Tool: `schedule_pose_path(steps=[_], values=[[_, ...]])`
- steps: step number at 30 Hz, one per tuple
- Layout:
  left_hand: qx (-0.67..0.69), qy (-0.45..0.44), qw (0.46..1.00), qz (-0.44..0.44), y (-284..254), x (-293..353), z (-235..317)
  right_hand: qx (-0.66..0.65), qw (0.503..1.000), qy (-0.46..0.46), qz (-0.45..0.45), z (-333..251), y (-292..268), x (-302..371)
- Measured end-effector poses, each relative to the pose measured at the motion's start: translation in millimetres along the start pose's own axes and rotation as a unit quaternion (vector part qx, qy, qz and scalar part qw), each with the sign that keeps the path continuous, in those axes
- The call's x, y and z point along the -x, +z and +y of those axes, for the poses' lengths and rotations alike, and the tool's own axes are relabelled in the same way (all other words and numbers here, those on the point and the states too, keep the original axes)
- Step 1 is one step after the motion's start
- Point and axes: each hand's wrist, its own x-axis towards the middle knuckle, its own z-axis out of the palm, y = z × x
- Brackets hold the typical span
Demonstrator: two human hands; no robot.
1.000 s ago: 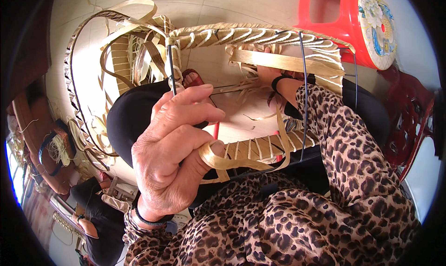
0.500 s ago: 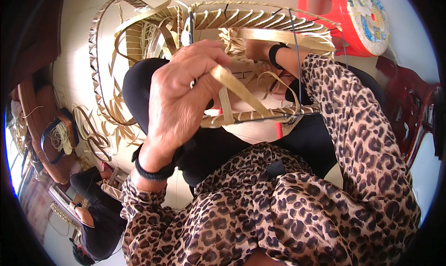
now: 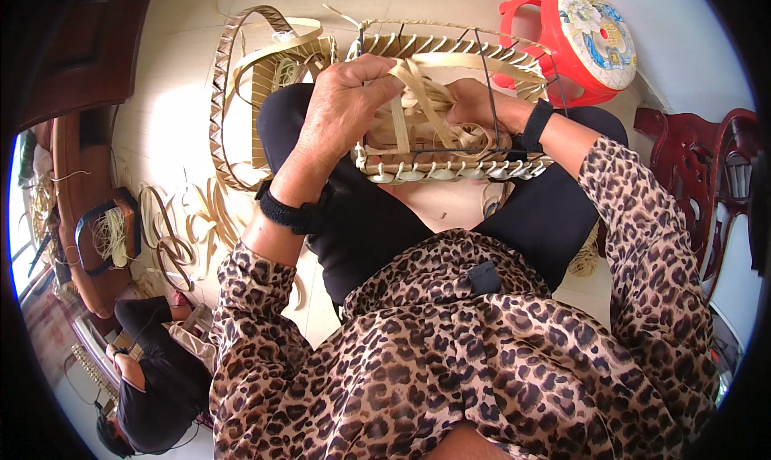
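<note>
A box-shaped basket frame (image 3: pixel 451 173) of dark wire, its edges wrapped with pale cord, rests between my knees. At its upper left side, my left hand (image 3: pixel 344 102) pinches a flat straw-coloured strip (image 3: pixel 416 82) between thumb and fingers. My right hand (image 3: pixel 475 104) reaches in among the frame's wires from the right. Its fingers are curled at a bunch of the same pale strips, and the fingertips are partly hidden. Loose strip ends loop down inside the frame, and one strip hangs over its near edge.
Beyond my left knee stands a woven basket (image 3: pixel 269 98) with a tall hooped handle (image 3: pixel 218 110). Loose strips (image 3: pixel 210 219) lie on the floor at left. A red stool (image 3: pixel 554 38) with a flowered top is at far right, near a dark wooden chair (image 3: pixel 703 151). Another person (image 3: pixel 157 380) sits at lower left.
My left hand has moved away from me and slightly right, bringing its strip toward the bunch at my right hand. The basket frame sits lower in view, and my view has shifted.
</note>
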Motion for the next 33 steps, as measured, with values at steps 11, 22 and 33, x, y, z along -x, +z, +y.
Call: schedule_pose_path(steps=[11, 22, 33], values=[[-0.068, 0.043, 0.997, 0.005, 1.6, -14.1, -5.4, -0.118, 0.992, 0.046, 0.004, -13.9, -12.8, -0.5], [-0.34, 0.234, 0.896, 0.162, 10.0, -8.7, -0.1, -0.302, 0.952, 0.04, -0.041, -14.1, -16.2, -2.1], [-0.253, 0.048, 0.964, 0.066, 3.2, -6.9, 25.7, -0.449, 0.884, -0.017, -0.129, -6.7, -11.8, -4.5]])
